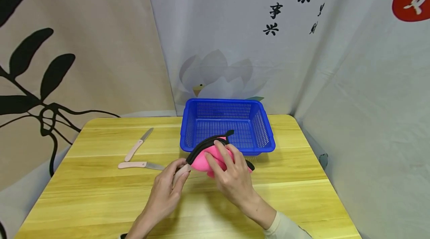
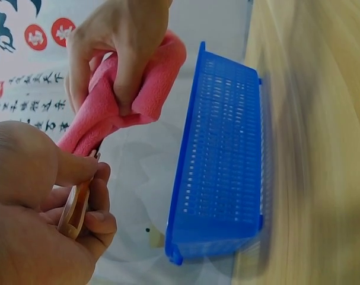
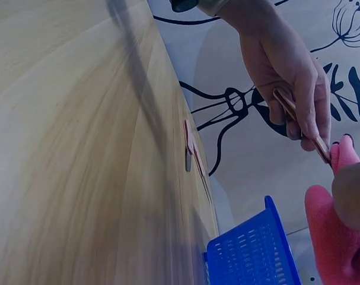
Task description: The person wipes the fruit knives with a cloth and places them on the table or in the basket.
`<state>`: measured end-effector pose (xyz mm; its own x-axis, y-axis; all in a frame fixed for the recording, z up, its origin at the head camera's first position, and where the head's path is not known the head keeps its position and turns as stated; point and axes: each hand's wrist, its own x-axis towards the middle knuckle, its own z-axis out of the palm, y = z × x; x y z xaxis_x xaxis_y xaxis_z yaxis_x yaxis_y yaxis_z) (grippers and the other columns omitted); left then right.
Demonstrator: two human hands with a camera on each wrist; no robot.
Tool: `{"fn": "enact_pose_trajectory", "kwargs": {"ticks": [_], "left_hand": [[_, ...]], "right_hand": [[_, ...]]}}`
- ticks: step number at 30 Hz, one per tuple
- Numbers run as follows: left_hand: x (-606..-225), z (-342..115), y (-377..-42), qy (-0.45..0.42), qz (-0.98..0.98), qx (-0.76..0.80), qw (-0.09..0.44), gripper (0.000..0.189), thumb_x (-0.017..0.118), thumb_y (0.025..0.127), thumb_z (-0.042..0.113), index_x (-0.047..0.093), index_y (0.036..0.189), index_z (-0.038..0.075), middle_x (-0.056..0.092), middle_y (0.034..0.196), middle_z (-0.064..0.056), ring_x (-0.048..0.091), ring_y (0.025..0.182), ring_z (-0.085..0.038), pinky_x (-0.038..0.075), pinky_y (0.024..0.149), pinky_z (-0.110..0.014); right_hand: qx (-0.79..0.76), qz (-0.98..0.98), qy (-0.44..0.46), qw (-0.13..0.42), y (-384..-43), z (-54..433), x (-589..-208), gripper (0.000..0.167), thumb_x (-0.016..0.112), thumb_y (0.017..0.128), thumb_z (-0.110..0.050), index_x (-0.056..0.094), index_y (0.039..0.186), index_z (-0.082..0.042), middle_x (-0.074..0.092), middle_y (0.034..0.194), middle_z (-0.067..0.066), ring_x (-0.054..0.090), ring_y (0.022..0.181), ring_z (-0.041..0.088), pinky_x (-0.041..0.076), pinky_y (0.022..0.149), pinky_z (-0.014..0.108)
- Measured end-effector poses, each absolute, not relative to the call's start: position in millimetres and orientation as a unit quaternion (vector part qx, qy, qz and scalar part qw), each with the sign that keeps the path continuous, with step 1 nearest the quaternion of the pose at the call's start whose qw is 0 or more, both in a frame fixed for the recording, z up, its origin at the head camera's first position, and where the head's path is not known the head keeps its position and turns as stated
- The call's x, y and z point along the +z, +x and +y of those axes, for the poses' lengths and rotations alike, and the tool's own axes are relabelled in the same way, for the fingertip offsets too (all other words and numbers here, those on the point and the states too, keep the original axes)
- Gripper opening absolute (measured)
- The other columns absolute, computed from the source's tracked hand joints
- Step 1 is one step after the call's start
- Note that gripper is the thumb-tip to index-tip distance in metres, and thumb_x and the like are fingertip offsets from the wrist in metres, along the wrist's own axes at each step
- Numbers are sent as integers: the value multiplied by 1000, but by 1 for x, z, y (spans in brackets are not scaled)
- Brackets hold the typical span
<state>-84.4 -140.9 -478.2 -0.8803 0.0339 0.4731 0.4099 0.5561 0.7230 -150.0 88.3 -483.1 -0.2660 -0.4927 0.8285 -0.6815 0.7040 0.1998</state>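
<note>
My left hand [image 1: 168,186] grips the pale pink handle of a knife [image 1: 181,173], above the table's middle. In the left wrist view that handle [image 2: 77,208] shows a slot along its edge, like a folding knife. My right hand [image 1: 235,177] holds a bright pink cloth [image 1: 201,162] with black edging, bunched up against the end of the handle. The cloth hides the blade. Seen from the right wrist, the cloth [image 3: 325,237] hangs in folds just past the left hand's fingertips.
Two more knives with pale pink handles, one angled [image 1: 134,150] and one lying sideways [image 1: 132,165], rest unfolded on the wooden table [image 1: 100,201] at the left. A blue plastic basket [image 1: 228,153] with perforated walls stands at the back, just beyond the cloth. Printed curtains [image 1: 228,26] hang behind.
</note>
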Motion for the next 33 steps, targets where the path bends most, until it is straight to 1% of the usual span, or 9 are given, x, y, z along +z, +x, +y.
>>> {"fn": "enact_pose_trajectory", "kwargs": {"ticks": [3,5,9,13,19,23,27,29,33], "left_hand": [[-479,-141,-85,-135,-859,-445,213,32,75,103,-7,72,132,5,77,107,-3,63,88,-4,55,73,-25],[-479,-141,-85,-137,-859,-445,212,32,75,103,-6,72,132,6,77,106,-4,63,88,-4,55,73,-25],[-480,-142,-84,-138,-855,-457,202,29,73,105,-4,72,132,8,75,104,-3,60,85,-2,53,71,-24],[-481,-142,-84,-140,-853,-462,200,27,72,107,-3,72,132,8,75,104,-4,58,83,-1,52,70,-24],[-482,-143,-84,-142,-852,-463,200,29,73,105,-4,72,131,9,74,103,0,57,82,-1,51,68,-23],[-483,-143,-84,-138,-852,-468,190,30,73,105,-5,72,130,10,72,102,3,57,82,-1,51,68,-23],[-484,-144,-84,-136,-852,-472,181,29,73,106,-3,72,131,13,72,101,4,58,82,-1,51,69,-24],[-484,-145,-84,-138,-852,-472,177,29,73,106,-2,73,131,15,72,101,5,58,83,-1,51,69,-24],[-485,-147,-85,-144,-853,-472,173,30,74,106,-1,73,130,18,71,101,6,58,83,-2,51,69,-24]], "right_hand": [[97,-798,364,470,-151,92,-484,40,83,93,-27,81,131,-14,69,149,25,65,120,46,61,98,53],[100,-800,361,468,-152,94,-484,40,82,93,-25,81,131,-14,68,149,25,64,120,46,62,98,53],[108,-800,355,471,-155,97,-484,36,73,96,-16,80,131,-14,69,149,25,64,118,46,63,94,53],[109,-803,347,472,-158,99,-484,35,63,101,-12,80,131,-15,69,148,24,65,117,46,64,92,53],[109,-812,336,465,-160,102,-485,33,61,104,-13,81,130,-14,69,149,24,64,119,47,64,91,54],[113,-816,331,461,-161,105,-486,34,61,103,-13,80,130,-14,68,149,24,63,118,47,64,91,55],[121,-817,325,461,-163,109,-487,37,63,98,-9,80,130,-12,69,147,25,64,115,47,64,90,55],[127,-818,322,460,-163,112,-487,39,66,94,-8,80,130,-12,69,146,25,64,114,47,64,90,55],[141,-822,314,454,-163,119,-488,40,78,91,-14,80,131,-10,70,145,26,64,113,48,65,87,55]]}}
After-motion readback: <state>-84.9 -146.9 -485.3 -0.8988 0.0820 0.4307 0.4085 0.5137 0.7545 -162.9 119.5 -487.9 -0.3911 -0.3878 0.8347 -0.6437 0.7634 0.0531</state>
